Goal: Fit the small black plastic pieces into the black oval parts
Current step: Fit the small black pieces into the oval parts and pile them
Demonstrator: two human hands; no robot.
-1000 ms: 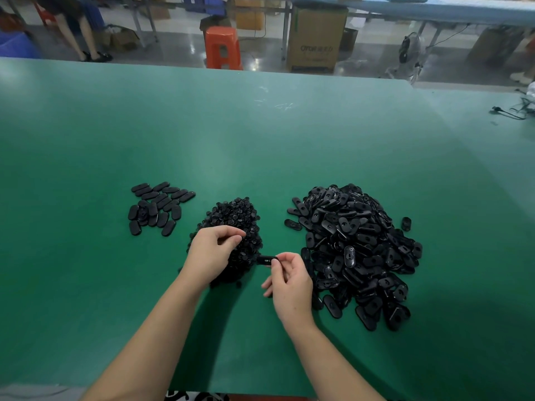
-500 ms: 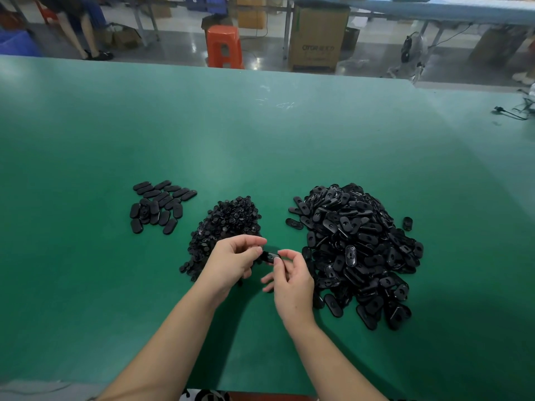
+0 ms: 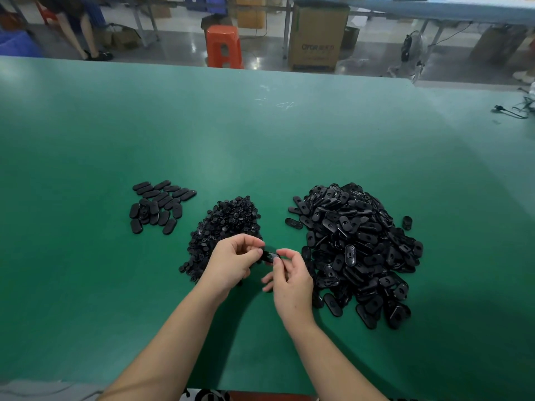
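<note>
Three groups of black parts lie on one green table [image 3: 86,140]: a small group of oval parts [image 3: 160,206] at centre left, roughly twenty; a heap of small pieces [image 3: 225,221] in the middle and a large heap of ovals [image 3: 356,250] at centre right, both too many to count. One oval [image 3: 269,256] sits between two hands. One orange stool [image 3: 223,46] and one cardboard box [image 3: 317,39] stand at the top.

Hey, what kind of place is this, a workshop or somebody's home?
Most likely a factory assembly floor: a long green worktable holds bulk heaps of black oval parts and small black pieces, with cardboard cartons on the floor behind.
</note>
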